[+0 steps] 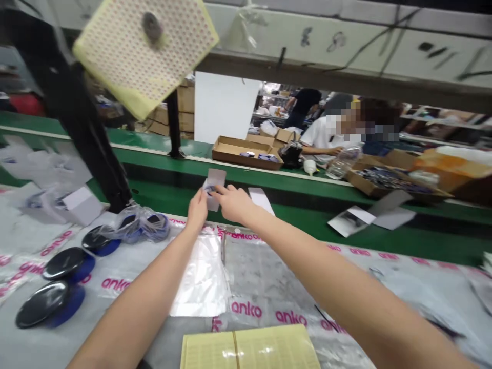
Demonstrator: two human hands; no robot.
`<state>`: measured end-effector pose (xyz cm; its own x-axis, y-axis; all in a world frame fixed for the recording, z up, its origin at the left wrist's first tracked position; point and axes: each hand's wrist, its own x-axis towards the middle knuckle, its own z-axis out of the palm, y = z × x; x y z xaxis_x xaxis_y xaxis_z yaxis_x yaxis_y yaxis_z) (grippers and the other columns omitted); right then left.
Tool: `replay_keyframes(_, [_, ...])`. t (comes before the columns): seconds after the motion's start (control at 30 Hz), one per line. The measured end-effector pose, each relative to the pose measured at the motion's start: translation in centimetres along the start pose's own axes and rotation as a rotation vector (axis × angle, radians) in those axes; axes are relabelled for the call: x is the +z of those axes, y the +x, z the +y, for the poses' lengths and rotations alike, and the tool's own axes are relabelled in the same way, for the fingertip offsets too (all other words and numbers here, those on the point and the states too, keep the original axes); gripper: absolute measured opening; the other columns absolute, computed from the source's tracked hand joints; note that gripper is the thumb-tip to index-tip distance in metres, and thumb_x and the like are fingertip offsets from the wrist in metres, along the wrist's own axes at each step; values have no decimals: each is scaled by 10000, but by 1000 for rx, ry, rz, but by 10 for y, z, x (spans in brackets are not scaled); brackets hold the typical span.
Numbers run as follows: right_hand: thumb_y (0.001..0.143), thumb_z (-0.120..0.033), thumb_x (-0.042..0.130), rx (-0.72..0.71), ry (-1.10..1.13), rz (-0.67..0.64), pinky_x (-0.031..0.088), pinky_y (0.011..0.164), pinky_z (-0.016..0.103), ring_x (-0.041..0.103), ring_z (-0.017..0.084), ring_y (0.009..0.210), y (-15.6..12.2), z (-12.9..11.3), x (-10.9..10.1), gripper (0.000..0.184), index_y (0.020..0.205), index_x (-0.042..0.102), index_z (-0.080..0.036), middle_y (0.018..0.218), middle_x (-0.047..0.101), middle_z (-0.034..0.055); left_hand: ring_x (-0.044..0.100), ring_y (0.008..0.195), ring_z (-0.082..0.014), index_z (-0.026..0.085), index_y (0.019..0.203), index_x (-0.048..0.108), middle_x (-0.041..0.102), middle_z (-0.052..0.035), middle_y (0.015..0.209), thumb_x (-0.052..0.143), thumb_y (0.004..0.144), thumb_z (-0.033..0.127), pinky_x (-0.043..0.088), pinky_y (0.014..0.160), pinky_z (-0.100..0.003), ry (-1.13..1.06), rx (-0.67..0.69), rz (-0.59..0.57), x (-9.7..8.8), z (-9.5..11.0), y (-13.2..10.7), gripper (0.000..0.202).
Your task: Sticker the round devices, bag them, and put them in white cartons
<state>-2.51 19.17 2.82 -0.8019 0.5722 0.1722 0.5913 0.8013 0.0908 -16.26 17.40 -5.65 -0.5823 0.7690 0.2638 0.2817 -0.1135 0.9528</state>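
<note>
Both my arms reach forward over the worktable. My left hand (pixel 197 209) and my right hand (pixel 231 201) meet on a small white card package (pixel 214 187) with a dark item at its middle, held above the far edge of the table by the green conveyor belt (pixel 292 220). Fingers of both hands pinch it. Below my hands lies a clear plastic bag (pixel 202 277) on the "anko" printed sheeting (pixel 269 287).
Round dark-and-blue discs (pixel 48 303) lie at the left, some bagged (pixel 142 225). A yellow label sheet (pixel 249 351) sits at the near edge, another (pixel 144 48) hangs above. White cards (pixel 351 219) lie on the belt. A person (pixel 330 134) works across it among cardboard trays (pixel 246 151).
</note>
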Motion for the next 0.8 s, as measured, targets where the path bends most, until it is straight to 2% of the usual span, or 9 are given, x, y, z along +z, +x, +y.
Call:
replay_keyframes(0.1, [878,-41,508,24,23,43,515,847,435,533,314,1183,-31,-8,-2,595,1455,504,-187,1610,392,127,506,1370,-273,169,1303,614,583,-157,1440,422,986,302,347,1185,-421,-20,49,130,-3,12,0,394])
replay_keyframes(0.17, [921,-62,494,45,59,55,507,862,417,544,294,1155,-61,-7,-1,449,1338,606,-185,1504,520,122,464,1391,-240,168,1317,581,537,-156,1457,428,975,282,320,1195,-382,-29,153,224,-6,26,-2,392])
replay_keyframes(0.27, [961,-99,506,142,131,77,496,885,398,570,274,1074,-113,9,5,286,1143,704,-195,1213,684,108,562,1233,-230,167,1179,630,616,-140,1273,502,931,310,442,1061,-347,-12,434,278,-8,53,-13,314])
replay_keyframes(0.33, [981,-123,501,277,182,128,490,924,415,566,282,1081,-141,25,10,286,1188,688,-185,1193,673,127,631,1069,-223,181,1052,665,677,-102,1105,533,912,356,495,952,-338,39,519,105,-3,70,-24,260])
replay_keyframes(0.43, [965,-212,583,527,271,212,474,989,486,534,340,1173,-156,45,19,401,1358,583,-135,1296,593,199,672,838,-203,204,905,693,721,-42,880,565,871,406,523,787,-307,201,374,-421,12,84,-45,242])
replay_keyframes(0.5, [927,-307,662,671,350,257,458,1014,539,494,392,1251,-145,48,23,601,1460,475,-101,1380,514,250,657,696,-200,202,814,701,713,-24,739,595,822,408,493,654,-291,311,297,-645,22,87,-56,231])
replay_keyframes(0.6, [825,-364,776,794,502,312,406,1067,595,416,436,1355,-110,46,24,882,1552,338,-126,1504,387,273,607,587,-194,199,740,689,678,-16,627,568,814,438,425,561,-281,407,288,-693,27,87,-64,278])
replay_keyframes(0.67, [718,-272,848,828,629,325,360,1103,626,410,445,1374,-90,49,23,947,1534,377,-170,1519,388,256,589,567,-192,194,734,681,675,-24,621,528,832,497,409,546,-282,451,286,-678,22,89,-64,353])
replay_keyframes(0.8, [728,-199,771,847,945,333,444,1059,598,577,383,1235,-90,76,23,669,1356,543,-165,1308,605,196,621,611,-206,192,757,698,705,-40,666,562,799,571,449,580,-289,456,254,-626,-5,96,-64,404])
